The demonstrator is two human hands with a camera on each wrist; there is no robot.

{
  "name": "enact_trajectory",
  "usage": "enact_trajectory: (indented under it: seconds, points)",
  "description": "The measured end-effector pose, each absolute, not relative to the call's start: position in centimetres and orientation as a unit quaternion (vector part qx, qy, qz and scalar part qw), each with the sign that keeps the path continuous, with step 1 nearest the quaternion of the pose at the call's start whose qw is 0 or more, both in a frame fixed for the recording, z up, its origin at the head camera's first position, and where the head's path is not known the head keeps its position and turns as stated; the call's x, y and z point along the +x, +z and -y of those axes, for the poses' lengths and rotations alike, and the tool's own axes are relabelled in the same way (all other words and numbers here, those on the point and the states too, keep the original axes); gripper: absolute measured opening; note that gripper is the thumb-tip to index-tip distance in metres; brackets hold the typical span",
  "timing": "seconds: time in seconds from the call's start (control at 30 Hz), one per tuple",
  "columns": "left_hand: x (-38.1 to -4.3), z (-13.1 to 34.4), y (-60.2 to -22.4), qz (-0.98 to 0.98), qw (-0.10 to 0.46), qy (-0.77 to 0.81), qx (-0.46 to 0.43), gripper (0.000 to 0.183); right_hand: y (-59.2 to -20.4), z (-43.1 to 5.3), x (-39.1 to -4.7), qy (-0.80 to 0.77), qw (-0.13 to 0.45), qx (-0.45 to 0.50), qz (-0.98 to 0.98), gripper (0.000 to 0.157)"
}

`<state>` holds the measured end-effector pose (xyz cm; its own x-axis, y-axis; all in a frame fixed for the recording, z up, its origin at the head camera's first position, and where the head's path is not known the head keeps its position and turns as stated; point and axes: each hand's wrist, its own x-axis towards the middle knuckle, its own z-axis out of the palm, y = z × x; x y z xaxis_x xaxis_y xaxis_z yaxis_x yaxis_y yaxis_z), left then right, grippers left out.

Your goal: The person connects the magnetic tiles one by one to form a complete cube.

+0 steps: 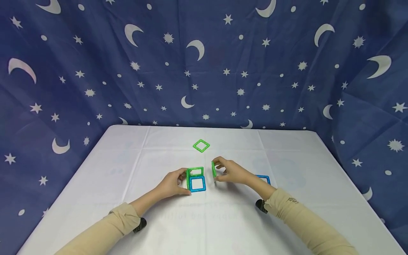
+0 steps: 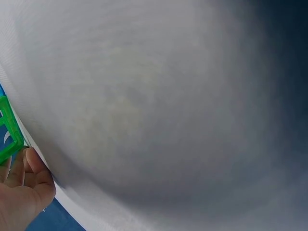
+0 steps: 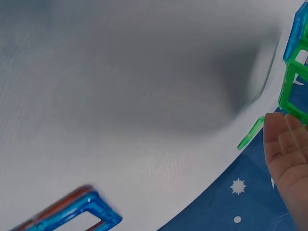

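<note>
Green and blue square magnetic tiles form a small joined group near the table's middle. My left hand (image 1: 173, 183) grips this group at its left side, thumb at the front, fingers behind. A green tile (image 1: 188, 180) stands on edge there, against a blue tile (image 1: 204, 184), with another green tile (image 1: 196, 168) behind the blue one. In the left wrist view, fingertips hold a green tile's corner (image 2: 18, 144). My right hand (image 1: 234, 172) pinches a separate green tile (image 1: 213, 169) on edge, a short gap right of the group. In the right wrist view its fingers partly hide tiles.
A loose green tile (image 1: 206, 148) lies flat farther back, turned like a diamond. Right of the group, partly behind my right forearm, lies a blue tile (image 1: 268, 180), its side reddish in the right wrist view. A white cloth covers the table (image 1: 153, 148); a blue star-patterned curtain (image 1: 220, 99) hangs behind.
</note>
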<state>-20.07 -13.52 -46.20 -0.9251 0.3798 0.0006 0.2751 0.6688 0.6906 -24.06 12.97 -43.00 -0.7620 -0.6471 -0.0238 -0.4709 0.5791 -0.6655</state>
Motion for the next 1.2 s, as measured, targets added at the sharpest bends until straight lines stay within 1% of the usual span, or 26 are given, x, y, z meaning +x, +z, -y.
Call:
enact_trajectory:
  seconds: [0.37,0.63,1.0,1.2]
  points:
    - [-20.1,13.3,-46.0,-0.918,0.076,0.355,0.16,0.08,-43.3,-12.1,-23.7,-0.35,0.156,-0.328,-0.864,0.058]
    - [-20.0,13.3,-45.8,-0.914,0.079,0.361,0.168,0.078,-43.1,-11.5,-23.4,-0.353,0.169,-0.338,-0.856,0.057]
    - [-20.0,13.4,-45.9,-0.911,0.085,0.364,0.177,0.078,-43.1,-10.5,-23.2,-0.341,0.179,-0.343,-0.856,0.054]
    - [-20.0,13.6,-45.8,-0.911,0.082,0.363,0.177,0.078,-43.3,-10.3,-23.3,-0.344,0.175,-0.34,-0.858,0.053]
